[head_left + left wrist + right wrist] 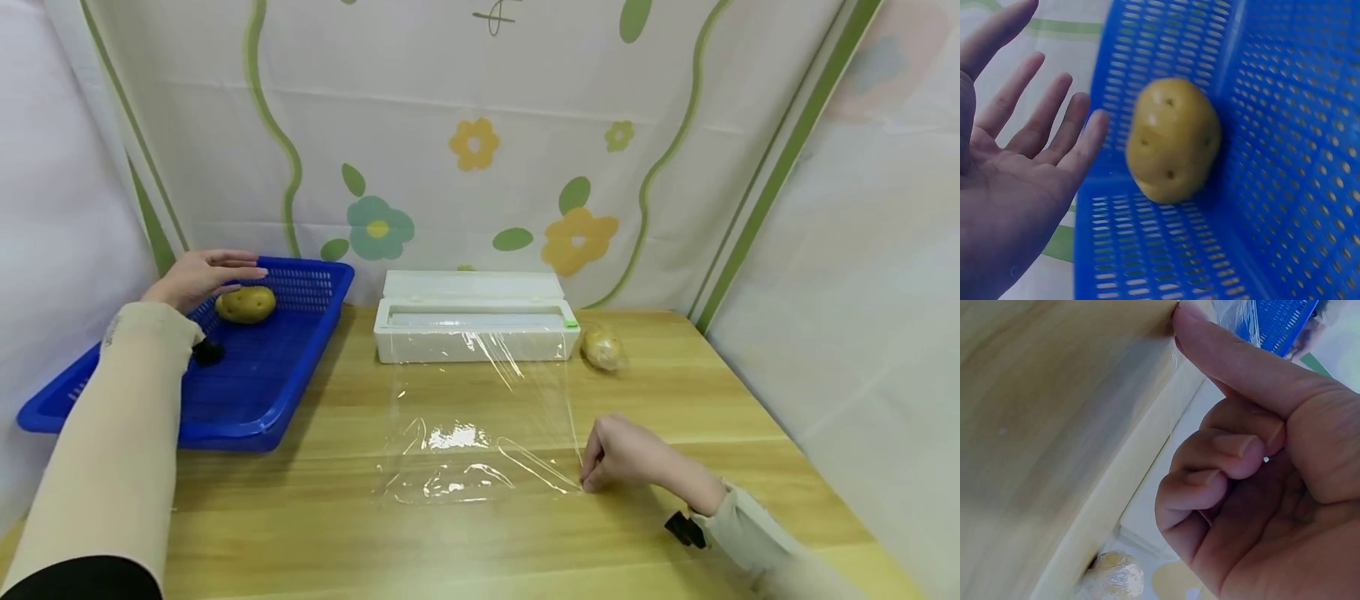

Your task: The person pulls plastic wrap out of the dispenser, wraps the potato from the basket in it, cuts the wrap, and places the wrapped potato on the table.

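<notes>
My left hand [202,277] is over the back of the blue basket [262,400], just above a bare potato [246,305]. In the left wrist view its fingers [1041,125] are spread and loosely bent, apart from the potato [1174,140]. At the front right, my right hand [622,454] pinches a corner of the clear plastic wrap [480,442] between thumb and forefinger. That sheet lies stretched over the table from the white wrap dispenser [476,346]. The other fingers of the right hand [1260,444] are curled into the palm in the right wrist view.
A wrapped potato [602,347] sits against the right end of the dispenser, whose lid [472,284] is raised. The wooden table [300,533] ends at printed fabric walls [465,75] behind and on both sides.
</notes>
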Demonstrator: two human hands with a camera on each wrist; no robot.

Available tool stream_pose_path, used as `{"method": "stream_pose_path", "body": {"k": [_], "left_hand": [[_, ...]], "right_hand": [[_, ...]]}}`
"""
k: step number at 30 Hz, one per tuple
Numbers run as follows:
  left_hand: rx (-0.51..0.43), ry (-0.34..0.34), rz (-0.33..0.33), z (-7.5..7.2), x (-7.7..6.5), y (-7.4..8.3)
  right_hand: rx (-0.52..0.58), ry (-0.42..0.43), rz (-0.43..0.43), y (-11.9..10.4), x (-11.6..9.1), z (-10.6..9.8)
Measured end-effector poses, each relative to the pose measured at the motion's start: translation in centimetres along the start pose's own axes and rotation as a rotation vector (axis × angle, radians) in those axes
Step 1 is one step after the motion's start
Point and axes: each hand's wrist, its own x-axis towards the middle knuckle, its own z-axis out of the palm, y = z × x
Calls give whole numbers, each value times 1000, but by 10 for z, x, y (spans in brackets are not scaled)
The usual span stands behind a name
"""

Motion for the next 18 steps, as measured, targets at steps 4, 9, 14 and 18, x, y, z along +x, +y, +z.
{"method": "stream_pose_path", "body": {"k": [4,9,14,18], "left_hand": [[189,17,-49,2,0,-7],[237,-24,-60,5,1,-18],[174,-24,-30,4,2,-22],[178,19,-1,2,1,-27]], "right_hand": [[21,-10,-9,1,1,-2],[28,-29,1,0,1,-2],[29,-31,3,-2,2,-3],[36,-34,3,-3,5,-4]]}}
